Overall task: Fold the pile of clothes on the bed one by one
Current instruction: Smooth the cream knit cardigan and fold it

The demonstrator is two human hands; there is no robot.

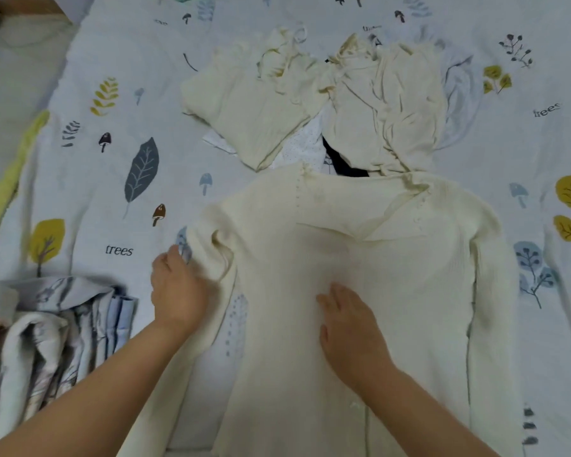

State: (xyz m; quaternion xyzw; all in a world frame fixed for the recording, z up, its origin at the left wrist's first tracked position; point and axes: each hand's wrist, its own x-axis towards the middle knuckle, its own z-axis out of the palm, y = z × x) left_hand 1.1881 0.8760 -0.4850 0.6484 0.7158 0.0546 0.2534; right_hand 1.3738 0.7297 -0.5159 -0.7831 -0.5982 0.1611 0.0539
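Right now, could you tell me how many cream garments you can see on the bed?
3: a sweater spread flat nearest; two garments behind, left and right. More may hide beneath.

One cream sweater point(360, 291) lies spread flat at the bed's point(80, 179) near edge. Beyond it toward the far edge sits one pile of clothes point(327, 103) holding at least two cream garments, one white dotted piece point(302, 143) and one dark piece point(340, 164). One bundle of folded bedding point(47, 334) lies at the near left corner. Two hands show: left hand point(178, 291), right hand point(353, 331).
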